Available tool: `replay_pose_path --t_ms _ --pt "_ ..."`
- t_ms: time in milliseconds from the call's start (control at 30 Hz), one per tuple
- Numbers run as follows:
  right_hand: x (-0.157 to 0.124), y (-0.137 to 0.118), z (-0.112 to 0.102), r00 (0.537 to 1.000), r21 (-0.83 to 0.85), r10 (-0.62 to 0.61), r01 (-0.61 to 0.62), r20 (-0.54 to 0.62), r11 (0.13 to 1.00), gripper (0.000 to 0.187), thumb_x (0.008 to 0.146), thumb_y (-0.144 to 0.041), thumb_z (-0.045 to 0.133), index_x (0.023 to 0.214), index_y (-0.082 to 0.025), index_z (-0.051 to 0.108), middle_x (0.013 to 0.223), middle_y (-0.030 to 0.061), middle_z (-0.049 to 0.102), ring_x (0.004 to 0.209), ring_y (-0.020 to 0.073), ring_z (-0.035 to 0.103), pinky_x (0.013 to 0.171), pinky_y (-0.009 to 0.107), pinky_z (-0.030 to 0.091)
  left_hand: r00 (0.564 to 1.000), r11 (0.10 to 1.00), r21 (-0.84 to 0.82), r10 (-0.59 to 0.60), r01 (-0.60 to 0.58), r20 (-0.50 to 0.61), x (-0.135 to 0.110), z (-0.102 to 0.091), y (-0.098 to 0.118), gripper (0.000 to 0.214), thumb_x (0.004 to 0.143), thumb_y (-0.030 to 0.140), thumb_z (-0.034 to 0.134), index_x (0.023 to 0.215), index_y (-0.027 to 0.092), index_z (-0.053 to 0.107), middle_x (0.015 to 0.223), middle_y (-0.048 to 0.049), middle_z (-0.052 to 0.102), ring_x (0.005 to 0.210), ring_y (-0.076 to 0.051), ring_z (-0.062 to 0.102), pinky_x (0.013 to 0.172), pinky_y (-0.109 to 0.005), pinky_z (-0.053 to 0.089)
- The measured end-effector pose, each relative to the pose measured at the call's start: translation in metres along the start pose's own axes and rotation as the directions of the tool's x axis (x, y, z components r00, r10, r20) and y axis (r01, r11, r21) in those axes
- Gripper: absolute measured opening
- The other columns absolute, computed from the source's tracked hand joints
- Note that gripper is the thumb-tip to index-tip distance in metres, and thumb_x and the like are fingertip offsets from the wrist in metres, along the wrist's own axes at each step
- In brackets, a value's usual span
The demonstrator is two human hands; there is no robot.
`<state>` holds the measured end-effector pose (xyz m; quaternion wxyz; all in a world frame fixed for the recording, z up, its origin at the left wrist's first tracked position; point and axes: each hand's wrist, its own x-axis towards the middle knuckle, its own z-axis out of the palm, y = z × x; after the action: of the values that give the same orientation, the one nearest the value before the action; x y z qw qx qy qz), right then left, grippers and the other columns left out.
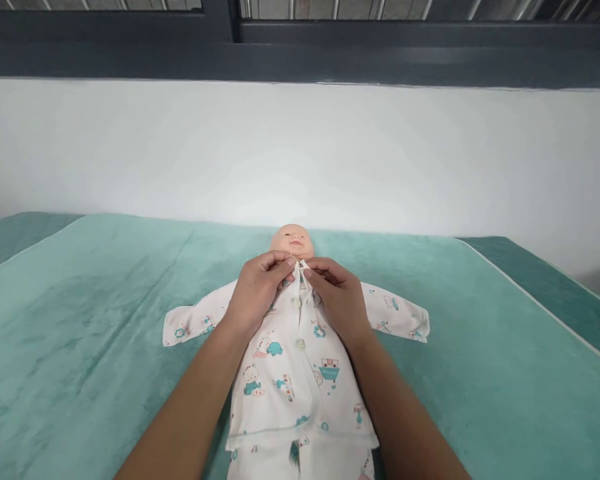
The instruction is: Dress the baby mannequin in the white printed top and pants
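A baby doll (293,239) lies on its back, dressed in a white printed baby jacket (275,373) with its sleeves spread to both sides. My left hand (261,283) pinches the jacket's collar edge just under the doll's chin. Opposite it, my right hand (337,290) pinches the other collar edge, a small gap between the two. Lower on the front, two pale buttons (301,345) show along the placket. White printed pants (325,461) show below the jacket's hem. My fingertips partly hide the collar and the doll's neck.
A green plush blanket (105,320) covers the surface beneath the doll, with darker green bands at both sides. Behind it stands a white wall (300,153), under a dark window frame (380,57) with bars beyond.
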<state>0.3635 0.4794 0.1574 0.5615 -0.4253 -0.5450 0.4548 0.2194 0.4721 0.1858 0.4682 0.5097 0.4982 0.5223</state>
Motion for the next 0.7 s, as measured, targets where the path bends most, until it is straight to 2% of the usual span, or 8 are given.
replay_pose_path --t_ms 700 --pt "-0.0024 -0.0041 0.0018 0.998 -0.09 0.025 -0.03 -0.058 0.996 0.013 0.076 -0.029 0.069 0.086 -0.022 0.074 0.09 0.0014 0.075 0.08 0.0166 0.065 0.075 0.029 0.049 0.991 0.996 -0.079 -0.02 0.03 0.136 0.0065 -0.0045 -0.0056 0.008 0.081 0.024 0.062 0.083 0.017 0.058 0.073 -0.0001 0.062 0.065 -0.01 0.053 0.059 -0.023 0.037"
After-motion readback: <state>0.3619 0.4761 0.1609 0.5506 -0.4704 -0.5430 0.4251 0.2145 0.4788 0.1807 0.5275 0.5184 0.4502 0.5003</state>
